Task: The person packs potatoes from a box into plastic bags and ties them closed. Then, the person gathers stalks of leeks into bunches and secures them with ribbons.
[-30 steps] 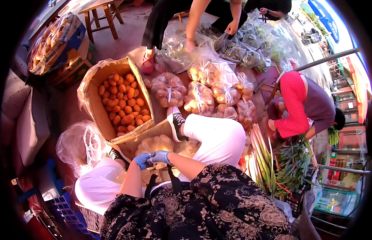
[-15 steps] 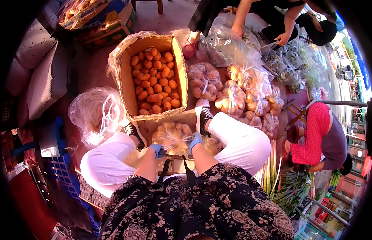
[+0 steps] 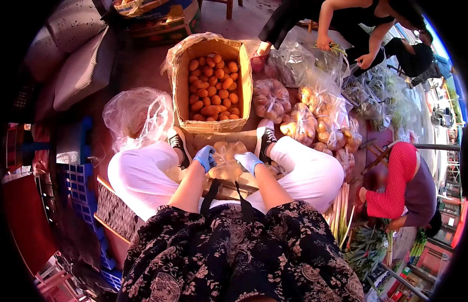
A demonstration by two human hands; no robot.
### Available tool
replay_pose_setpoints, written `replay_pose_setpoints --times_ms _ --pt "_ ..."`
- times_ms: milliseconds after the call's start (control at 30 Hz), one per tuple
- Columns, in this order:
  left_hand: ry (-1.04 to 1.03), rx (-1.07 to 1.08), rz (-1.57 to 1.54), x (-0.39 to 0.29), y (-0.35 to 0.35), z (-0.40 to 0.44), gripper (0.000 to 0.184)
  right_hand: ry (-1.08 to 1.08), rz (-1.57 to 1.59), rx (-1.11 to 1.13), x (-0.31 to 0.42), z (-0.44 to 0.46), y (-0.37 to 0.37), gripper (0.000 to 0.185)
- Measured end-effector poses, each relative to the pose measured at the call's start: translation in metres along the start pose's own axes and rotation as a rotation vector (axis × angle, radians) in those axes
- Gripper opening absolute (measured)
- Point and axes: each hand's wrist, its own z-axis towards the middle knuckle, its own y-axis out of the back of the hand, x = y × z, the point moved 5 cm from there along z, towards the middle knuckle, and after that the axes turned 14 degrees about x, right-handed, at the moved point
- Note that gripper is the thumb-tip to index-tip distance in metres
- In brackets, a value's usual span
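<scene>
My left hand, in a blue glove, is at the left side of a clear bag of round yellowish produce between my feet. Its fingers are bent against the plastic. My right hand, gloved too, touches the bag's right side, fingers closed on something I cannot make out. Just beyond stands an open cardboard box lined with plastic, with several orange fruits inside. Crumpled clear plastic lies to the left of the box.
Tied bags of produce sit right of the box. A person's hand is over bags of greens. Another person in red trousers bends beside leeks. Blue crates stand at the left.
The view has shifted, moving the box rightward since the last frame. My hands were together, then parted around the bag, and are now closer together against it.
</scene>
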Motion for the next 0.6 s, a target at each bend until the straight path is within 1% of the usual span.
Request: replay_pose_setpoints --times_ms 33,67,100,133,167,200,267,300,367,400,433,467,500,533,567,600 --pt "-0.026 0.041 0.015 -0.009 -0.008 -0.014 0.023 -0.119 0.261 0.031 -0.003 -0.007 0.003 0.032" --pt "-0.036 0.076 0.025 -0.016 -0.013 -0.032 0.025 -0.032 0.204 -0.018 0.011 -0.026 0.008 0.029" --pt "-0.085 0.138 0.060 -0.026 -0.022 -0.057 0.026 0.079 0.268 -0.061 0.019 -0.042 0.011 0.030" --pt "-0.128 0.197 0.092 -0.033 -0.028 -0.081 0.027 0.091 0.248 -0.025 0.031 -0.070 0.016 0.035" --pt "-0.146 0.227 0.044 -0.034 -0.022 -0.101 0.029 0.159 0.269 0.063 0.031 -0.084 0.021 0.031" --pt "-0.192 0.272 0.009 -0.045 -0.015 -0.112 0.031 0.177 0.440 0.042 0.033 -0.096 0.026 0.026" --pt "-0.206 0.266 0.001 -0.045 0.023 -0.104 0.035 0.226 0.870 0.102 0.010 -0.085 0.049 0.022" --pt "-0.172 0.224 0.000 -0.044 0.024 -0.103 0.034 0.235 0.898 0.067 0.015 -0.085 0.055 0.022" --pt "-0.226 0.151 -0.018 -0.051 0.028 -0.097 0.032 0.232 0.959 0.010 0.024 -0.078 0.059 0.022" --pt "-0.232 0.122 -0.045 -0.055 0.025 -0.101 0.031 0.255 0.923 -0.090 0.030 -0.070 0.063 0.021" --pt "-0.241 0.064 0.009 -0.058 0.011 -0.111 0.028 0.244 0.828 -0.134 0.045 -0.070 0.054 0.022" --pt "-0.245 0.018 0.032 -0.056 0.012 -0.103 0.026 0.242 0.736 -0.178 0.060 -0.069 0.047 0.023" --pt "-0.205 0.054 -0.023 -0.050 0.023 -0.085 0.025 0.185 0.741 -0.123 0.058 -0.061 0.040 0.018" --pt "-0.159 0.090 -0.080 -0.044 0.024 -0.078 0.025 0.180 0.846 -0.076 0.042 -0.046 0.039 0.017" --pt "-0.155 0.035 -0.137 -0.036 0.029 -0.072 0.023 0.172 0.975 -0.010 0.024 -0.030 0.035 0.016" --pt "-0.065 0.223 -0.287 -0.026 0.045 -0.042 0.017 0.168 1.107 0.047 0.007 -0.017 0.034 0.016"
